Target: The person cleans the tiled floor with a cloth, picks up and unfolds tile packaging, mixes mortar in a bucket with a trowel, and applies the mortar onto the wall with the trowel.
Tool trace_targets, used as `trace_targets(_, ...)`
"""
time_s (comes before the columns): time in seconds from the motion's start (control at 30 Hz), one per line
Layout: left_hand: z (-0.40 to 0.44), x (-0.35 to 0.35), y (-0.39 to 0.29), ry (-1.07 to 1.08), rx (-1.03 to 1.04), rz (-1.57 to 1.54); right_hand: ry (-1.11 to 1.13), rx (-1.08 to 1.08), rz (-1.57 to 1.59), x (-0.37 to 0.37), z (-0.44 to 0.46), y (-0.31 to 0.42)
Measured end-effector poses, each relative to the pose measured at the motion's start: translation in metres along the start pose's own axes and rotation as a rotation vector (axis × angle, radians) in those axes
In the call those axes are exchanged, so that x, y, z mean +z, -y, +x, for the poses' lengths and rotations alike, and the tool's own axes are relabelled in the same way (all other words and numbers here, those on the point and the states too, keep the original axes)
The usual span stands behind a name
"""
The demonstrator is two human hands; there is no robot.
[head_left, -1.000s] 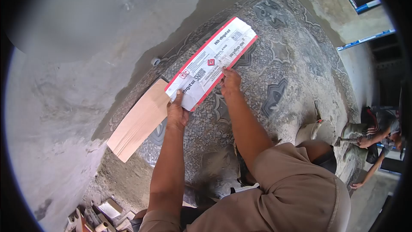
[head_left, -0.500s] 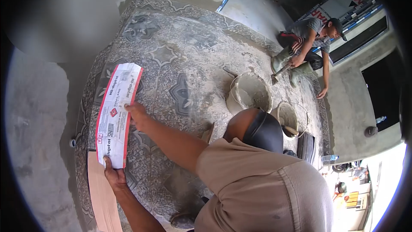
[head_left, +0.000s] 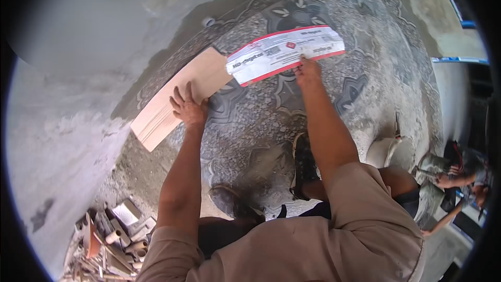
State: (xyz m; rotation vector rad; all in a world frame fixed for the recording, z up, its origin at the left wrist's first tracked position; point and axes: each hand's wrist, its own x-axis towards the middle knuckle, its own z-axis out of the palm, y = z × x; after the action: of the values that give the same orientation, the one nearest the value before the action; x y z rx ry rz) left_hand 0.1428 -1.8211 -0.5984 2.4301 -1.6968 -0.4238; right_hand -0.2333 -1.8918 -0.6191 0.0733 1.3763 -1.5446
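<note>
A long strip of printed white cardboard [head_left: 282, 53] with red edges hangs above the patterned floor tiles. My right hand [head_left: 308, 70] pinches its lower edge, thumb on the printed face. To the left lies a pale wood-coloured plank [head_left: 182, 99], its near end overlapping the floor's edge by the wall. My left hand [head_left: 189, 108] rests on the plank's lower side with its fingers spread. The cardboard's left end meets or nearly meets the plank's upper end; I cannot tell whether they touch.
A mortar bucket [head_left: 389, 152] stands at the right, near a crouching co-worker [head_left: 464, 175]. Rubble and pipe offcuts [head_left: 117, 235] lie at lower left. A short white pipe end [head_left: 208, 22] sticks up beside the wall. My shoe [head_left: 302, 164] is on the floor.
My left hand has let go of the cardboard and moved onto the plank. My right hand still holds the cardboard. The head view has turned, bringing the rubble into sight.
</note>
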Motion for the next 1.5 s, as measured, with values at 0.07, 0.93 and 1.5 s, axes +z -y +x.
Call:
trace_targets(0.07, 0.002, -0.004, 0.004, 0.037, -0.06, -0.01, 0.09, 0.01, 0.029, 0.008, 0.007, -0.005)
trace_targets(0.93, 0.042, 0.054, 0.235, -0.247, -0.94, 0.083, -0.053, -0.482, -0.574, 0.098, 0.023, -0.077)
trace_targets(1.5, 0.038, 0.001, 0.233, -0.6, -1.113, -0.337, 0.145, -0.192, -0.43, 0.11, -0.045, -0.09)
